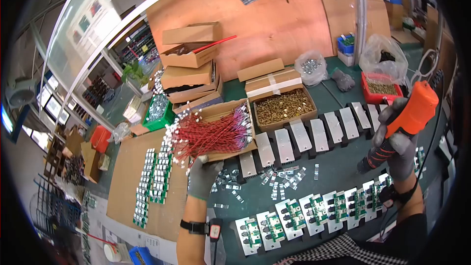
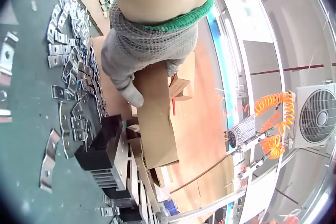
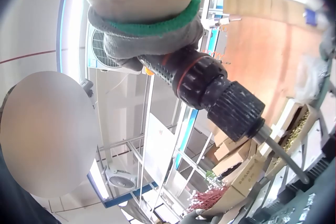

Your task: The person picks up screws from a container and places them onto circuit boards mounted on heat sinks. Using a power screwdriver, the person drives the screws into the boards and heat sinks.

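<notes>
1. From my head cam, the left hand (image 1: 203, 174) reaches into the open box of red wires (image 1: 216, 135); whether it's pinching one, I can't tell, since the fingertips are buried.
2. My left wrist cam mostly shows cardboard box (image 2: 157, 113) and loose metal brackets (image 2: 71, 71).
3. The right hand (image 1: 400, 142) is raised, clenched around the orange electric screwdriver (image 1: 405, 122); its bit (image 3: 286, 158) only shows on my right wrist cam.

Your gloves are grey knit with green cuffs; your right hand (image 1: 400, 140) grips an orange and black screwdriver (image 1: 405, 122), your left hand (image 1: 203, 174) touches red wires (image 1: 216, 135) with silver ends. The counter (image 1: 338, 167) is dark green. At its far edge, a brown box holds brass-coloured screws (image 1: 284, 107). White and green boards (image 1: 304, 213) line the near edge.
</notes>
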A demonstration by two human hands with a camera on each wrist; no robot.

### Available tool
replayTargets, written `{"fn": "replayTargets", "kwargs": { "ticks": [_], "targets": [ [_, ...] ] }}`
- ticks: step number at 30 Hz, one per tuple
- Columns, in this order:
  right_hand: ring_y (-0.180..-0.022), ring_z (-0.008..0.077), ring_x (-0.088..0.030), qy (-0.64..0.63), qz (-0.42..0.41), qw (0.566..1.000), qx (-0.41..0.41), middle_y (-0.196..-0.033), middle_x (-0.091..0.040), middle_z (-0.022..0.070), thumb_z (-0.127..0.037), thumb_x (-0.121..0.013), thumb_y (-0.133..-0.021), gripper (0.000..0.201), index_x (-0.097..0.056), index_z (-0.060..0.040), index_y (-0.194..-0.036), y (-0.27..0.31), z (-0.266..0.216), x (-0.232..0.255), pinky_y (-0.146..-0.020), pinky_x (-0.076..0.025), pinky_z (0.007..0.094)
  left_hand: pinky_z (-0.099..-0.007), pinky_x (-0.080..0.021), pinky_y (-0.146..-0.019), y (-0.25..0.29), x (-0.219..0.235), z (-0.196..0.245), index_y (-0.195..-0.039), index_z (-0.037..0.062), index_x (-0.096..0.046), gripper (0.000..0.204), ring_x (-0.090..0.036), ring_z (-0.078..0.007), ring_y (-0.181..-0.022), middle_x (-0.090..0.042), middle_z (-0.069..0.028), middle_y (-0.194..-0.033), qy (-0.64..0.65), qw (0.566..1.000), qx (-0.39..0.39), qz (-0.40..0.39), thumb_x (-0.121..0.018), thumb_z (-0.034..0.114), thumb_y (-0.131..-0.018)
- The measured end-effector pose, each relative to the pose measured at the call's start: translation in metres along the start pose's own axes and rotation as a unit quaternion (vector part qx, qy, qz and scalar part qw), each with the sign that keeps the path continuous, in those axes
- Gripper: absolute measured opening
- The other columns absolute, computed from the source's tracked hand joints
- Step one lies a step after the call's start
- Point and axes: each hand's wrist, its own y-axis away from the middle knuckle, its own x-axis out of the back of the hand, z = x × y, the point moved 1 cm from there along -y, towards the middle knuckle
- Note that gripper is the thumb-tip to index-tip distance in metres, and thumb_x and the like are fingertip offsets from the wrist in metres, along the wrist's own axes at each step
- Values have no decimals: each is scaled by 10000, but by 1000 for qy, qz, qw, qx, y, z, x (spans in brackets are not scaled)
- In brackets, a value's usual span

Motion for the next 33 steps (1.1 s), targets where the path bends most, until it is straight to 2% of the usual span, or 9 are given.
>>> {"fn": "replayTargets", "kwargs": {
  "ticks": [7,8,11,17,20,25,27,31,33],
  "targets": [
    [-633,169,-628,-20,-9,1000,-11,-977,-593,131,-82,-575,-623,634,-420,-20,-1234,-6,9,5,-574,-521,253,-358,-582,-794,24,-80,16,-1282,-17,-450,505,-632,-299,-1020,-565,-173,-1233,40,993,111,3,-550,193,-834],
    [-633,165,-627,-24,-9,1000,-17,-977,-593,130,-75,-577,-613,634,-425,-24,-1226,-5,8,4,-579,-521,252,-400,-487,-968,21,-95,13,-1192,-76,-486,389,-584,-310,-1104,-573,-169,-1197,35,991,121,-41,-476,124,-858],
    [-630,162,-625,-4,-23,1000,-11,-972,-593,124,-87,-588,-622,623,-426,-34,-1222,-3,7,7,-580,-522,252,-383,-480,-966,7,-128,-12,-1174,-80,-502,331,-581,-291,-1112,-578,-177,-1184,91,978,158,-100,-480,104,-900],
    [-658,155,-625,2,-4,1000,-12,-985,-583,111,-102,-590,-644,608,-427,-56,-1228,0,-9,6,-590,-532,258,-400,-502,-934,-48,-141,-96,-1242,-62,-459,458,-579,-318,-1107,-559,-233,-1189,-214,956,-17,-200,-607,233,-923],
    [-666,147,-623,10,2,1000,1,-988,-565,108,-136,-626,-671,623,-412,-53,-1250,1,-6,11,-580,-544,257,-413,-517,-906,-54,-169,-87,-1279,-50,-420,561,-587,-347,-1083,-545,-244,-1206,99,976,193,-35,-637,311,-909],
    [-658,142,-618,31,-14,998,48,-984,-558,114,-235,-696,-703,663,-403,-26,-1259,-3,5,20,-542,-542,249,-391,-519,-900,-29,-155,-55,-1303,-79,-390,654,-597,-285,-1052,-566,-179,-1129,-76,963,245,-86,-640,370,-899],
    [-649,139,-613,47,-15,997,55,-983,-556,113,-267,-717,-712,688,-397,-22,-1270,-4,7,20,-528,-537,247,-407,-497,-930,-21,-127,-42,-1337,-89,-353,701,-564,-292,-1117,-506,-220,-1255,-59,946,267,-176,-672,334,-879],
    [-642,136,-611,53,-21,997,57,-986,-556,108,-295,-741,-714,723,-389,-22,-1283,-2,9,18,-525,-533,248,-300,-540,-738,3,-87,-4,-1260,-5,-509,500,-630,-183,-914,-610,-112,-1083,-224,915,301,-150,-683,253,-869],
    [-637,134,-610,51,-23,997,54,-986,-557,106,-303,-750,-714,731,-390,-22,-1285,0,9,15,-521,-532,250,-258,-528,-651,-4,-63,14,-1112,19,-617,292,-627,-131,-816,-641,-60,-975,-396,891,201,-92,-662,177,-871]
  ]
}}
